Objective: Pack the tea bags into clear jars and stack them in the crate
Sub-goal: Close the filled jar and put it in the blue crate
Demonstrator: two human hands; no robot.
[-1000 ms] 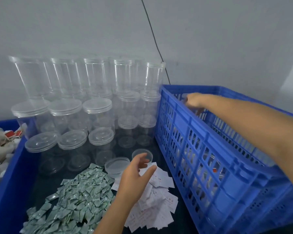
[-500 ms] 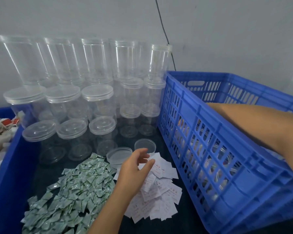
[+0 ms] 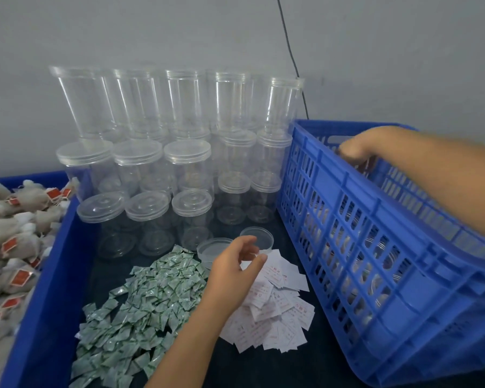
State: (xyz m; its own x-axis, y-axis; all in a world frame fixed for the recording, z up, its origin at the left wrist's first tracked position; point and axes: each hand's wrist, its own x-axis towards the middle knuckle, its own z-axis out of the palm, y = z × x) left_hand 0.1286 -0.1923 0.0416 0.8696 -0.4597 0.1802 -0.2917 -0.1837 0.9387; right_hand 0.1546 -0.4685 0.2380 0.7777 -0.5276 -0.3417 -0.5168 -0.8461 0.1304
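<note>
Here, closest to me, two loose heaps lie on the dark surface (image 3: 263, 368): green sachets (image 3: 140, 306) to the left and white paper slips (image 3: 275, 312) to the right, probably spread out so each can be taken fast. The left hand (image 3: 233, 273) hovers over the slips with its fingers loosely curled and a little apart, and it holds nothing. I think it waits to take a slip or one of the two loose lids (image 3: 256, 238) just beyond it. At the far left, a blue tray (image 3: 48, 289) keeps the tea bags (image 3: 14, 233) with red tags. The blue crate (image 3: 389, 275) stands on the right; through its slots some filled jars seem to lie inside. The right hand (image 3: 359, 148) is over the crate with fingers curled under; what it grips I cannot tell. Against the wall, empty clear jars (image 3: 185, 163) are stacked ready.
</note>
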